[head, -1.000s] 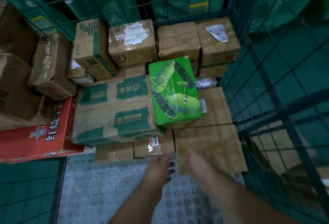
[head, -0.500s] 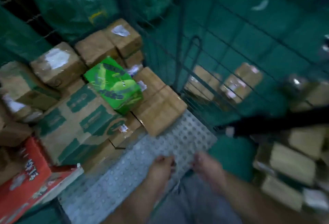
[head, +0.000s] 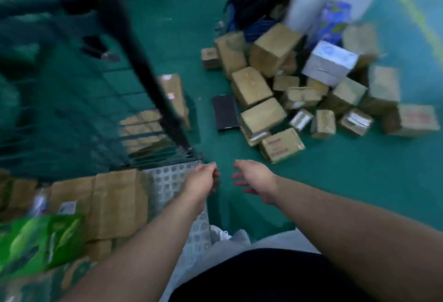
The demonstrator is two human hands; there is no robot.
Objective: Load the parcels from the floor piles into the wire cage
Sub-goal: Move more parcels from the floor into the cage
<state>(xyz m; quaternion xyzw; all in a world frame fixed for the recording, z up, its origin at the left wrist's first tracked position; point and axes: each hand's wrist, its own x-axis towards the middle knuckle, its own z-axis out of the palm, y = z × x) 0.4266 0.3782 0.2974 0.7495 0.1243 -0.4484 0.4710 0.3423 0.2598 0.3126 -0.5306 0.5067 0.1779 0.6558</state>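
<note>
A pile of cardboard parcels point(head: 263, 114) lies on the green floor at the centre right, with a white box point(head: 329, 63) on top of it. The wire cage point(head: 72, 100) stands at the left; brown boxes point(head: 115, 203) and a green parcel point(head: 38, 241) sit on its studded metal floor point(head: 167, 181). My left hand point(head: 203, 181) hangs empty over the cage's front corner, fingers loosely curled. My right hand point(head: 254, 178) hovers empty beside it over the bare floor, fingers relaxed. Both hands are well short of the pile.
A flat black parcel point(head: 225, 112) lies on the floor left of the pile. One brown box point(head: 175, 95) stands close behind the cage's dark corner post point(head: 153, 86). A blue printed box point(head: 333, 23) and dark bags point(head: 259, 2) lie behind the pile.
The view has swung right, from the boxes stacked in the cage to the floor pile. Both empty hands have drawn out of the cage toward the open floor.
</note>
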